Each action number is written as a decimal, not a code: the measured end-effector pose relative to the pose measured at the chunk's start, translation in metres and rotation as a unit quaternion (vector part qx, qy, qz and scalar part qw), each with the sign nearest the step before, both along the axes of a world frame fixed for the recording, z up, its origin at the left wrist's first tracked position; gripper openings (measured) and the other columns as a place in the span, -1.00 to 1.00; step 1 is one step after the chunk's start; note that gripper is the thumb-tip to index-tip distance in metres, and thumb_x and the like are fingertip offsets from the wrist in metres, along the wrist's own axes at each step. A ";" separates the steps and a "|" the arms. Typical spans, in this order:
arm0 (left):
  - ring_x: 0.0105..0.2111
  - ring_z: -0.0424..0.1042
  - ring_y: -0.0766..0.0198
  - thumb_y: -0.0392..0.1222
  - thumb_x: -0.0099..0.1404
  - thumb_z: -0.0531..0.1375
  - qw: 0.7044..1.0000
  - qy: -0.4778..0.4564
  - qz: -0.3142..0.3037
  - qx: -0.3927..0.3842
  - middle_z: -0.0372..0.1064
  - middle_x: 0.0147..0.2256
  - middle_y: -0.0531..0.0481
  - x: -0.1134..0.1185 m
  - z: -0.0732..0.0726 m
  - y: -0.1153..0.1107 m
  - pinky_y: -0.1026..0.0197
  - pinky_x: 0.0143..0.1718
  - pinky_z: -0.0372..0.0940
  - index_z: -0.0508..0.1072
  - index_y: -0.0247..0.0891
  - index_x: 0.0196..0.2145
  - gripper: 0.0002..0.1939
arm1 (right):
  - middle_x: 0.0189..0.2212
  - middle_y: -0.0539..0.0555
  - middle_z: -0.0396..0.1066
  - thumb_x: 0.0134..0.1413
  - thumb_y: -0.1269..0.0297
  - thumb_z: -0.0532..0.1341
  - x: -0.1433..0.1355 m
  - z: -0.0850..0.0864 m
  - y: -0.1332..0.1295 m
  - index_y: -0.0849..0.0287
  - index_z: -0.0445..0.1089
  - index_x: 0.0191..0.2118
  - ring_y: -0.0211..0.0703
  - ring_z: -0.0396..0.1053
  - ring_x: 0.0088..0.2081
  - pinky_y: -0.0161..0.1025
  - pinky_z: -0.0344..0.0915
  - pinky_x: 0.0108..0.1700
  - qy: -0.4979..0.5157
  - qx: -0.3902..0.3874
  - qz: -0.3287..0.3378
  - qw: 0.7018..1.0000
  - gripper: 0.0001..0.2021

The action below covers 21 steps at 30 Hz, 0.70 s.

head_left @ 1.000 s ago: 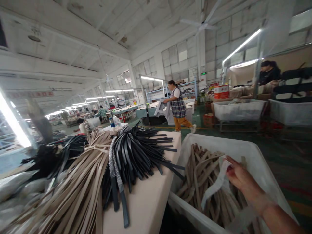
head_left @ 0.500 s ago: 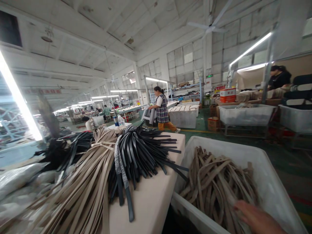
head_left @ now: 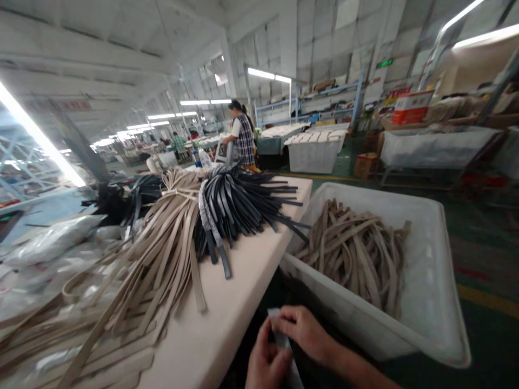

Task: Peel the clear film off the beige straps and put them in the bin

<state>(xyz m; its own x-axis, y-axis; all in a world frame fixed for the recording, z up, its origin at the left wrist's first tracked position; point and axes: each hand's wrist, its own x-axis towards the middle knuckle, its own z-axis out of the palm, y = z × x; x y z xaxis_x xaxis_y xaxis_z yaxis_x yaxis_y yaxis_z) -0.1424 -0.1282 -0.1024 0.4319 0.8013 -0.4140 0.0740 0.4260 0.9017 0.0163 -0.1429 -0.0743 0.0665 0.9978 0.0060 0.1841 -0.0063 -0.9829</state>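
Note:
Low in the head view, my left hand (head_left: 265, 361) is closed around a light grey strap (head_left: 281, 340), which runs down out of the frame. The fingers of my right hand (head_left: 305, 330) pinch that strap close to its upper end. Both hands are between the padded table and a white plastic tub (head_left: 421, 302). Beige straps (head_left: 357, 248) lie in a tangled heap inside the tub. On the table, a tied bundle of beige straps (head_left: 174, 216) spreads toward me, beside a bundle of black straps (head_left: 231, 205).
The cream table top (head_left: 243, 270) has a long edge just left of my hands. Clear plastic bags (head_left: 52, 240) are piled at the left. Farther off, a person in a checked garment (head_left: 244, 138) carries a grey stool. Other white tubs (head_left: 312, 156) stand on the floor behind.
My right hand has left the tub of beige straps and moved left to the grey strap. My left hand has come into view. The camera has tilted down; the person has walked left.

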 end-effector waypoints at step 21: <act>-0.58 0.29 0.35 0.02 0.00 0.39 0.984 -0.038 -0.148 -0.089 0.45 -0.54 -0.03 -0.008 -0.024 -0.010 0.25 -0.44 0.17 0.60 -0.38 -0.43 -0.65 | -0.60 -0.10 0.37 0.18 0.17 0.21 0.004 -0.012 0.030 0.22 0.48 -0.47 -0.27 0.29 -0.53 -0.36 0.18 -0.43 0.023 -0.020 0.001 1.000 -0.72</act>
